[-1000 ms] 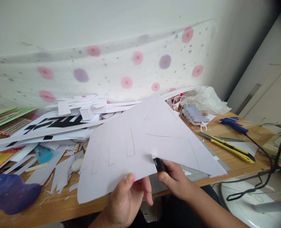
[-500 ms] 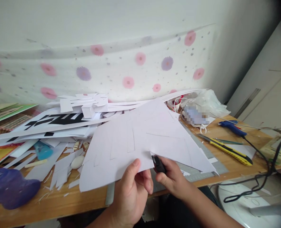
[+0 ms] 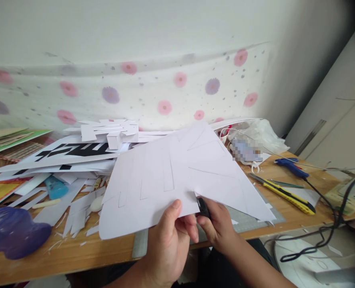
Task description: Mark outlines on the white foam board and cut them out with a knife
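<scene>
A large sheet of white paper (image 3: 147,180) with thin pencil lines is held up above the table. My left hand (image 3: 171,236) pinches its near edge, thumb on top and fingers beneath. Just right of it, my right hand (image 3: 216,222) is closed around black-handled scissors (image 3: 203,207) at a slit in the near edge. Their blades are mostly hidden by the paper. The sheet's right part slopes down to a pointed corner over a grey cutting mat (image 3: 252,220).
At right lie a yellow utility knife (image 3: 288,196), a blue glue gun (image 3: 291,168) and black cables (image 3: 335,232). Paper scraps (image 3: 78,216), a purple object (image 3: 18,234) and a blue bottle-like item (image 3: 56,188) are at left. Cut paper shapes (image 3: 109,134) stand behind.
Both hands and the scissors appear slightly farther right, with the sheet turned a little. The whole view has shifted somewhat. The grips look the same.
</scene>
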